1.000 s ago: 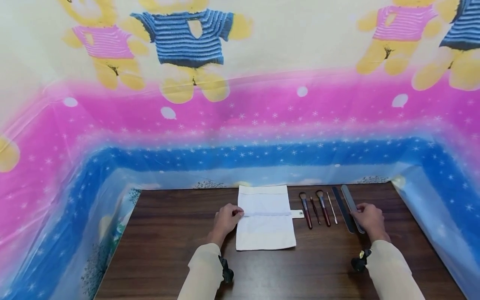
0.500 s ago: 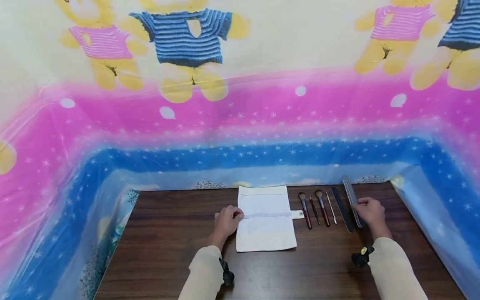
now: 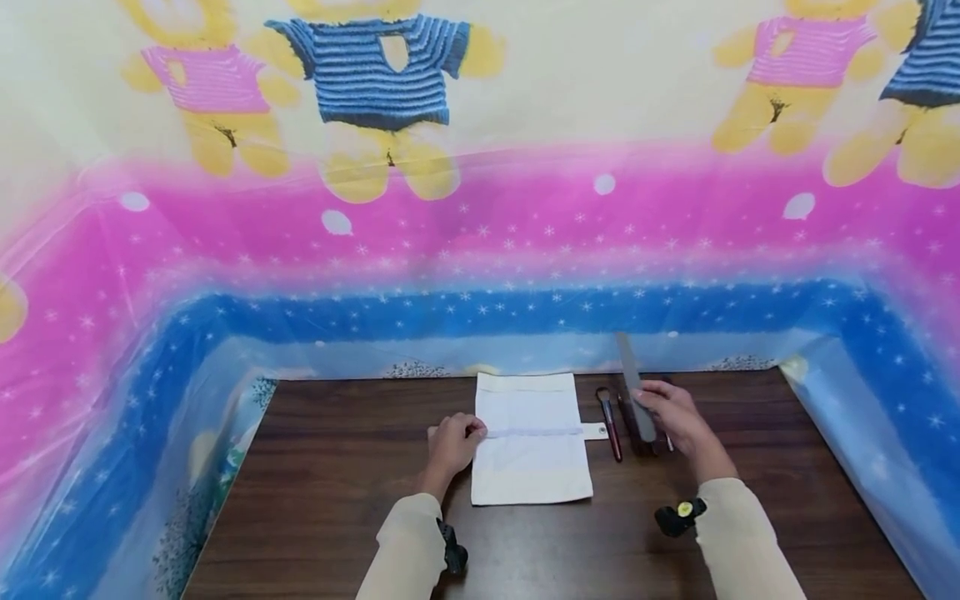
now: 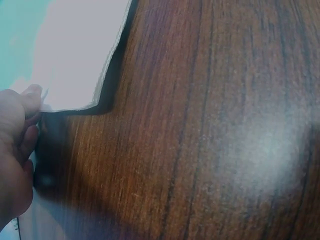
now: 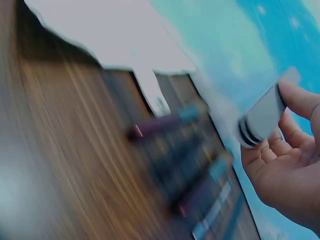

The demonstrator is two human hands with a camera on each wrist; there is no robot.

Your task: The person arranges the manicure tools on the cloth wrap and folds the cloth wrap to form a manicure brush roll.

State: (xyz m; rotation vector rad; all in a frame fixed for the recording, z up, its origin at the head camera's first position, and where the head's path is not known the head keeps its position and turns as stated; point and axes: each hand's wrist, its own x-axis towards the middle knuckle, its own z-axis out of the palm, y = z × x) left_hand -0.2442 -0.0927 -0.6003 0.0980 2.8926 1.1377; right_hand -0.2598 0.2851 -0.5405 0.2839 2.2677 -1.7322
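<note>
My left hand (image 3: 453, 448) pinches the left edge of a white fabric pouch (image 3: 531, 467), which lies spread on the table with a snap tab (image 3: 595, 431) out to its right. In the left wrist view the thumb (image 4: 33, 95) sits at the pouch's edge. My right hand (image 3: 681, 423) holds grey nail files (image 5: 265, 117), stacked together, by thumb and fingers, raised over the row of tools. A makeup brush (image 3: 611, 433) lies just right of the tab. Another brush (image 5: 202, 187), a thin pale stick tool (image 5: 212, 212) and a dark nail file (image 5: 234, 217) lie beyond it, blurred.
The dark wood table (image 3: 337, 483) ends at the back against a printed curtain (image 3: 450, 317) with bears and snowflakes. In the head view, the raised files and right hand partly cover the tools below.
My right hand has lifted the grey nail files off the table and carried them left, over the brushes. My left hand stays at the pouch's edge.
</note>
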